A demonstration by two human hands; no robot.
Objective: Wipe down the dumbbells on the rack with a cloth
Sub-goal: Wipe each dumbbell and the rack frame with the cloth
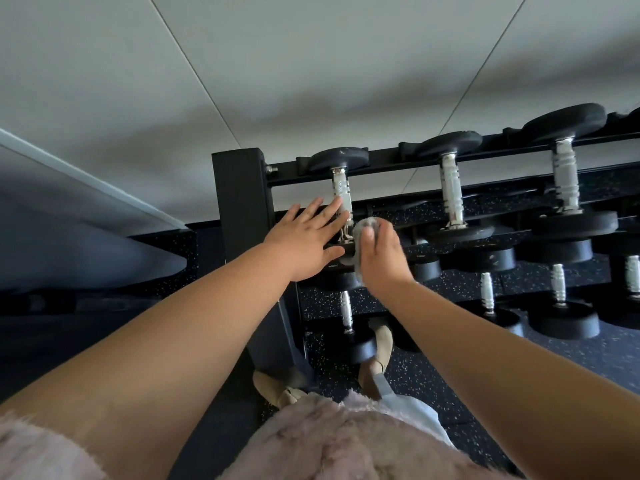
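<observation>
Grey cloth point(364, 227) bunched in right hand point(382, 259), fingers curled round it, pressed at near end of leftmost top-row dumbbell point(341, 188). Left hand point(304, 242) flat, fingers spread, tips on its chrome handle. Step: wiping first dumbbell on rack point(242, 202). Next, probably: cloth up the handle, then move right.

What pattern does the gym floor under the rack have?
The floor is black with small pale speckles, clearest in the head view.
</observation>
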